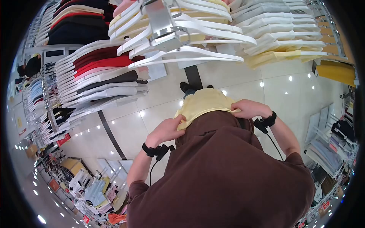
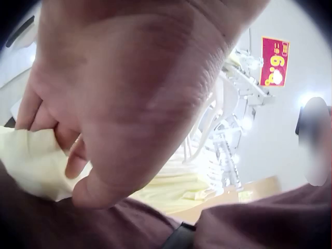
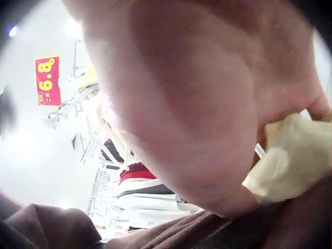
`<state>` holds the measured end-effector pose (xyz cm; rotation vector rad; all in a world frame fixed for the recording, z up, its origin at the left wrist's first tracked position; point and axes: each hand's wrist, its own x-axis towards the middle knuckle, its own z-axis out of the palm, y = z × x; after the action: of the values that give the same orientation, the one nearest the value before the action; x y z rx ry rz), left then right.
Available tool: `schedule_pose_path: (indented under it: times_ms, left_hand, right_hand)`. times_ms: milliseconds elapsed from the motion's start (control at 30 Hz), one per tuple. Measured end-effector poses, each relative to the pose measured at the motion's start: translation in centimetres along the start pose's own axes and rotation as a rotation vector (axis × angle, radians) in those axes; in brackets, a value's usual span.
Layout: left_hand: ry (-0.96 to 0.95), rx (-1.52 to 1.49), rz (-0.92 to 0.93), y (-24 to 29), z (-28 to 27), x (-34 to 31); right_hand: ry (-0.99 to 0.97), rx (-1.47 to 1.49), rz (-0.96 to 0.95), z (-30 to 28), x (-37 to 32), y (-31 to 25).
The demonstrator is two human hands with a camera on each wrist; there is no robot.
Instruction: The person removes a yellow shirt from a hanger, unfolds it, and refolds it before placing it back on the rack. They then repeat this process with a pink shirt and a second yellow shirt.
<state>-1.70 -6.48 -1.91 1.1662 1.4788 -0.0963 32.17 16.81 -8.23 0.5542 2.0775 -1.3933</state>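
Observation:
A pale yellow garment (image 1: 207,103) hangs in front of the person's brown top (image 1: 220,171), its near edge stretched between the two hands. At its left corner the left hand (image 1: 166,130) pinches the cloth between thumb and fingers. The right hand (image 1: 250,109) grips the opposite corner. In the left wrist view, a fold of the yellow garment (image 2: 39,163) comes out between the fingers, close against the brown top. The right wrist view has the yellow garment (image 3: 298,158) bunched beyond the thumb. Its lower part is hidden from the head view.
White hangers (image 1: 186,55) hang on a metal rail (image 1: 163,26) just ahead. Racks of dark and red garments (image 1: 99,64) stand on the left, white and yellow garments (image 1: 281,34) on the right. A red price sign (image 2: 275,61) hangs above. Tiled floor (image 1: 125,121) lies below.

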Motion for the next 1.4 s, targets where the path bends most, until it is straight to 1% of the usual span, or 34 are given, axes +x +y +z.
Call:
schedule_pose_path:
  times_ms: [33,67,133,167,233,300,333,367,400,433,467,533,567,600,633,667,700,733,800,833,900,967,1067,1133,1167,1200,1233,1367,1400]
  left_hand:
    - [0.121,-0.045,0.052,-0.3,1.0,0.5]
    - [0.117,-0.041,0.053,-0.5,1.5,1.1]
    - [0.117,0.02,0.179,-0.7,2.3,2.0]
    - [0.12,0.022,0.175,-0.8,2.3,2.5]
    - [0.045,0.104,0.113,-0.8,1.8,3.9]
    - [0.063,0.149,0.091,-0.4,2.0,5.1]
    - [0.077,0.194,0.071,-0.2,2.2,5.5]
    - [0.077,0.195,0.071,-0.1,2.6,5.9]
    - [0.13,0.205,0.042,0.1,2.7,6.3]
    - [0.182,0.216,0.016,0.3,2.7,6.8]
    - [0.18,0.219,0.019,0.5,2.7,7.1]
    - [0.309,0.138,-0.115,0.9,2.3,7.4]
    - [0.312,0.138,-0.119,0.9,2.0,7.4]
    - [0.422,0.019,-0.098,1.1,1.8,7.4]
    - [0.526,-0.101,-0.075,1.1,1.6,7.5]
    - [0.52,-0.1,-0.076,1.2,1.8,7.7]
    - [0.628,-0.166,-0.004,1.4,2.1,8.1]
    - [0.738,-0.233,0.07,1.6,2.4,8.5]
    - [0.756,-0.247,0.031,2.2,2.9,9.1]
    - [0.774,-0.259,-0.004,2.4,3.0,9.2]
    - [0.759,-0.253,-0.038,2.6,3.1,9.2]
    - [0.741,-0.245,-0.07,2.9,3.1,9.2]
    - [0.69,-0.324,-0.101,3.6,2.9,9.0]
    - [0.68,-0.471,-0.082,3.6,2.7,9.3]
    - [0.68,-0.472,-0.081,3.7,2.8,9.4]
    - [0.731,-0.462,0.002,3.7,3.0,9.6]
    - [0.781,-0.451,0.085,3.6,3.1,9.7]
    - [0.787,-0.403,0.12,2.8,3.9,10.5]
    - [0.756,-0.479,0.127,2.8,3.8,10.4]
  right_hand:
    - [0.003,0.006,0.002,0.0,0.3,-0.1]
    - [-0.021,-0.003,0.038,-0.1,0.6,-0.3]
    - [-0.046,-0.014,0.07,0.1,0.8,-0.1]
    - [-0.029,-0.02,0.065,0.4,1.2,0.2]
    - [-0.011,-0.03,0.056,0.4,1.5,0.4]
    - [0.167,-0.088,0.047,0.2,1.5,0.4]
    - [0.167,-0.089,0.046,0.0,1.4,0.2]
    - [0.261,-0.031,0.019,-0.2,1.2,0.0]
    - [0.357,0.028,-0.008,-0.4,1.1,-0.2]
    - [0.364,0.027,-0.006,-0.7,1.0,-0.6]
    - [0.402,0.087,0.001,-0.7,0.9,-1.0]
    - [0.438,0.146,0.001,-0.4,0.8,-1.2]
    - [0.473,0.246,0.013,-0.1,0.9,-1.1]
    - [0.508,0.347,0.026,0.1,1.2,-0.9]
    - [0.508,0.35,0.026,0.4,1.7,-0.5]
    - [0.563,0.441,-0.003,1.0,2.2,0.0]
    - [0.619,0.531,-0.033,1.5,2.6,0.3]
    - [0.617,0.532,-0.031,1.8,2.9,0.5]
    - [0.698,0.553,-0.084,2.1,3.5,0.4]
    - [0.694,0.551,-0.088,1.9,3.6,0.2]
    - [0.691,0.672,-0.005,1.4,3.4,-0.3]
    - [0.705,0.63,-0.021,1.2,3.3,-0.2]
    - [0.7,0.59,-0.041,0.7,3.1,-0.1]
    - [0.681,0.591,-0.044,0.5,3.0,-0.4]
    - [0.634,0.862,-0.056,0.4,3.2,-0.8]
    - [0.576,1.131,-0.068,0.2,3.2,-1.1]
    - [0.576,1.13,-0.068,0.1,3.1,-1.3]
    - [0.552,1.219,-0.048,-0.1,2.6,-2.0]
    - [0.554,1.24,-0.045,0.0,2.6,-2.0]
